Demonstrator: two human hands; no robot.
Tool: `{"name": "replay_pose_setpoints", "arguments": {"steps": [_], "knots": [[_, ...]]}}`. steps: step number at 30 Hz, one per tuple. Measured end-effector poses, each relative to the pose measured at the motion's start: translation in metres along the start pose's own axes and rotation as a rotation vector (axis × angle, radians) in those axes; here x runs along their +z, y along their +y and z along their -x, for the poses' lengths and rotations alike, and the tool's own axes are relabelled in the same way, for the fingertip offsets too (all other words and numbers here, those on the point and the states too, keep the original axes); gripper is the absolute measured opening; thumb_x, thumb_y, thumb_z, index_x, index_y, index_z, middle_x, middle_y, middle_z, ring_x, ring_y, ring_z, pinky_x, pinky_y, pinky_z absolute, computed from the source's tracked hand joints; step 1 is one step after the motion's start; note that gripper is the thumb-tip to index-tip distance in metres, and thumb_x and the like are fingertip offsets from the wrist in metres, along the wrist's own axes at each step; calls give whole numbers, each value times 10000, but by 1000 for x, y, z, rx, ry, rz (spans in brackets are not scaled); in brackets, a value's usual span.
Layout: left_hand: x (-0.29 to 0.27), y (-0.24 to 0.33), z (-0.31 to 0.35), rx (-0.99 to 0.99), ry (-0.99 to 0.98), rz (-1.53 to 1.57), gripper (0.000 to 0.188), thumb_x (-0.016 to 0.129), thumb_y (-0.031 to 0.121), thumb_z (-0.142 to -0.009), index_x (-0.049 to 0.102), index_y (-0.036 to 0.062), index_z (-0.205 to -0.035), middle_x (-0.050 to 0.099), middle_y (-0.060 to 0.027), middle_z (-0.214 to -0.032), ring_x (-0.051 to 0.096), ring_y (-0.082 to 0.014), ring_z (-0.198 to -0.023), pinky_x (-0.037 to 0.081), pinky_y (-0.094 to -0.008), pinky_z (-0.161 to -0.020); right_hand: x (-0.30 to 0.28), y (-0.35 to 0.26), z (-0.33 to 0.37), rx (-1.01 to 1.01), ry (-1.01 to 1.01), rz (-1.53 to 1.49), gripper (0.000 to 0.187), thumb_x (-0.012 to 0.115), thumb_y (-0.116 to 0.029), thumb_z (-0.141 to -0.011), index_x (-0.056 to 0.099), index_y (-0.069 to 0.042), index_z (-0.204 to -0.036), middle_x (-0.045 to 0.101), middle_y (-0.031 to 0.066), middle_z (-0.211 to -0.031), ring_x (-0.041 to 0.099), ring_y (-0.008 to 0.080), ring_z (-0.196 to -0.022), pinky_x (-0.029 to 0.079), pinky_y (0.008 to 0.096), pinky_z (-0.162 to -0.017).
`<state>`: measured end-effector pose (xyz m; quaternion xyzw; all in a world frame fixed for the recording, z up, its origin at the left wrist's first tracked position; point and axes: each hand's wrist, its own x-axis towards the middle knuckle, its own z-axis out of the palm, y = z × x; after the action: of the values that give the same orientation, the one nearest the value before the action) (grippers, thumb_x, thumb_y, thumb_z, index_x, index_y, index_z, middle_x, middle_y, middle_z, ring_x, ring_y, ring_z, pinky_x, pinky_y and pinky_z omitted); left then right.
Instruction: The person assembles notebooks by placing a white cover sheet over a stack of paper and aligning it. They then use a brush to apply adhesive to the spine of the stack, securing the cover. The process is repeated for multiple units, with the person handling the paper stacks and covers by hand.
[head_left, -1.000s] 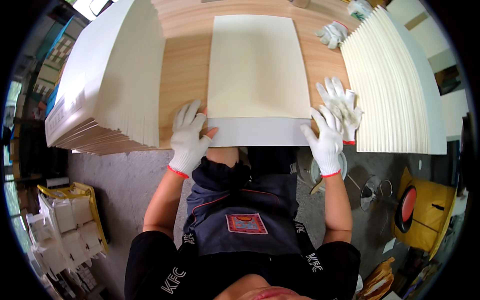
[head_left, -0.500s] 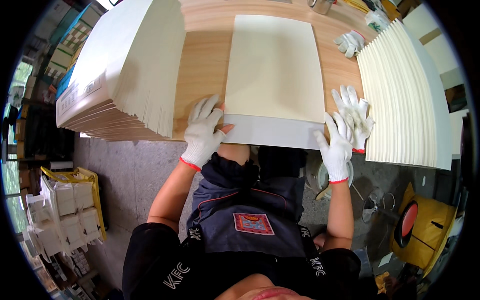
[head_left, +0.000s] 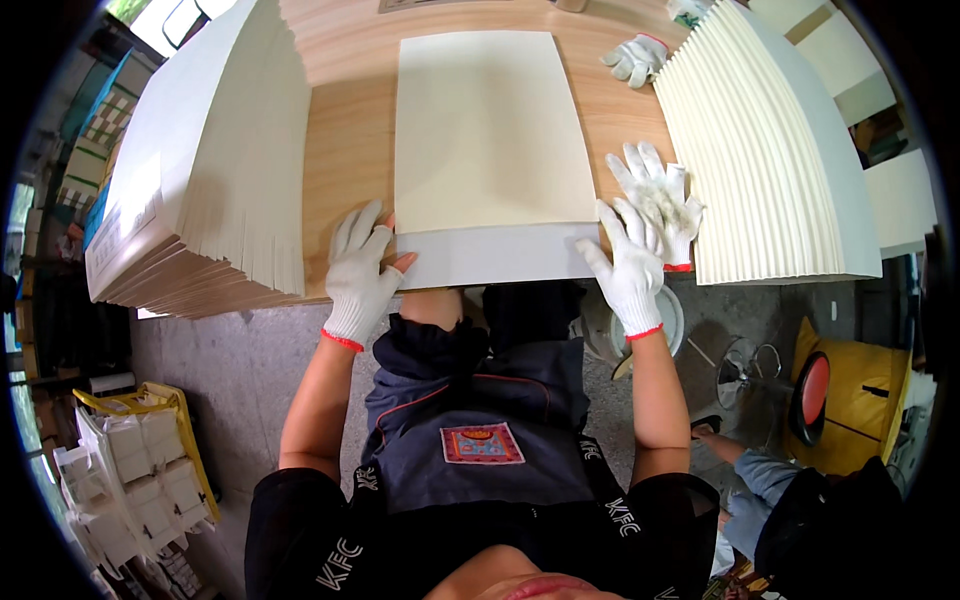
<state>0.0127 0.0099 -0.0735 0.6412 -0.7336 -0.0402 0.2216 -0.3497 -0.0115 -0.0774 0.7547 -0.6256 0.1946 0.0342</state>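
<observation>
A cream sheet [head_left: 490, 130] lies flat on the wooden table, with a pale grey-white strip [head_left: 500, 255] along its near edge. My left hand [head_left: 358, 265], in a white knit glove with bare thumb and index tips, rests at the left end of the strip, fingers extended. At the opposite end is my right hand [head_left: 630, 265], gloved as well, fingers stretched out and thumb on the strip's corner. Beside its fingers, partly covered by them, lies a loose soiled white glove [head_left: 672, 205].
A tall stack of white sheets [head_left: 240, 170] rises on the left. On the right stands a stack of cream folded-looking layers [head_left: 750, 150], with another glove [head_left: 637, 60] near its far end. Lower right, a person [head_left: 765, 490] is close by. A yellow-framed cart [head_left: 185, 440] stands lower left.
The whole view has shifted, so the table and stacks sit further left in the picture. Both hands keep their places at the strip's ends. A person has come into view at lower right.
</observation>
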Motion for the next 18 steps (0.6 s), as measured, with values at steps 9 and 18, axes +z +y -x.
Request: {"name": "replay_pose_setpoints", "arguments": {"steps": [9,18], "knots": [[-4,3,0,18,-19,-24,425,792,250,-774,657,17,-1101,488,-150,-1457,435,-394,-1323,388,-447,-1083,1,0,0,29,-30,-12,594,670,-474,-866,570,-181,-1372,515,72,-1415,471,277,-1308,406,447,-1046],[-10,18,-10,150,78,-65,583,840,283,-673,619,103,-1183,550,-97,-1349,489,-344,-1251,441,-431,-1009,6,5,3,0,8,4,650,663,-487,-868,547,-123,-1394,519,81,-1425,476,278,-1312,391,452,-1062]]}}
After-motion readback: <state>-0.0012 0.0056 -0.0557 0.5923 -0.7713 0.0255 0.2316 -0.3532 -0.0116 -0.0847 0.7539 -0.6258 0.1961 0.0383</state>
